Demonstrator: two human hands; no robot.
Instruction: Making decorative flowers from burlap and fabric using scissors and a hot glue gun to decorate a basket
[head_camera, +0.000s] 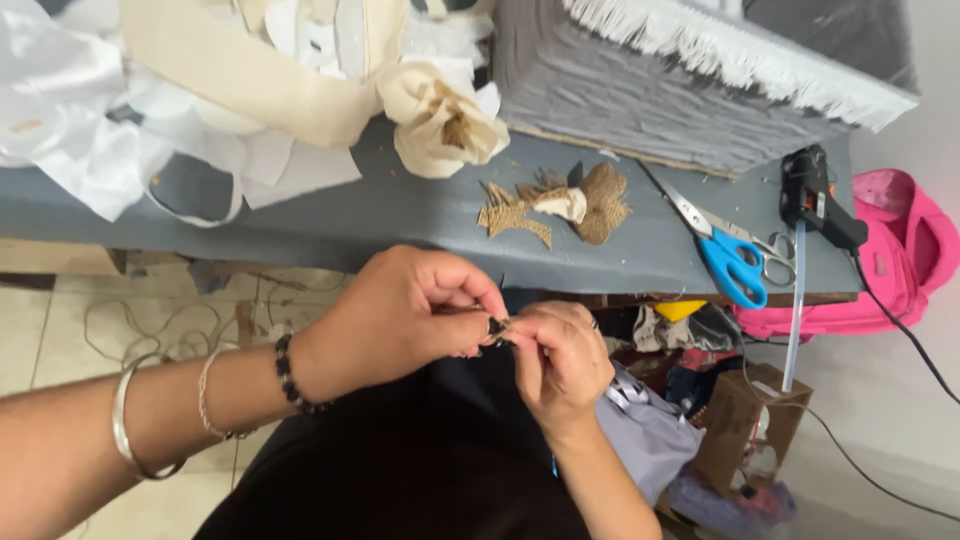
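Both hands meet below the table (400, 215) edge: left hand (400, 315) and right hand (560, 355) pinch one small burlap scrap (499, 328) between fingertips. On the table: burlap pieces (560, 205), blue scissors (725, 250), black glue gun (815, 195), cream fabric rose (440, 120).
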